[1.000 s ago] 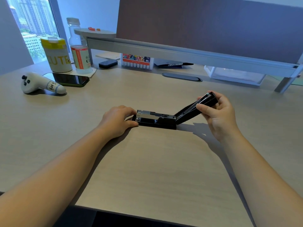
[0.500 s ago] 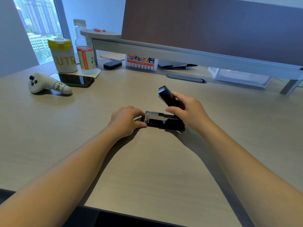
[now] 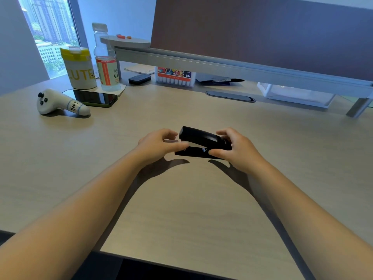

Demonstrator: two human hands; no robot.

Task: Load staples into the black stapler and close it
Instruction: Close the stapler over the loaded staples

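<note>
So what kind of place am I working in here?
Most likely an office workstation high up in a city: a desk with a partition screen, a cable grommet, and tower blocks through the window.

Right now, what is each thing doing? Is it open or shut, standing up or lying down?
Black stapler: top folded down, nearly shut, on the desk.
Left hand: fingers loosely curled at the stapler's front end.
Right hand: holding the stapler's back end.
Clear plastic bottle: upright, capped.
Yellow-lidded tub: upright, lid on.
Dark phone: flat, screen off.
White controller: lying on its side.

Stapler [image 3: 201, 142] mid-desk [image 3: 181, 209] btwn hands; phone [image 3: 94, 97] far left.
</note>
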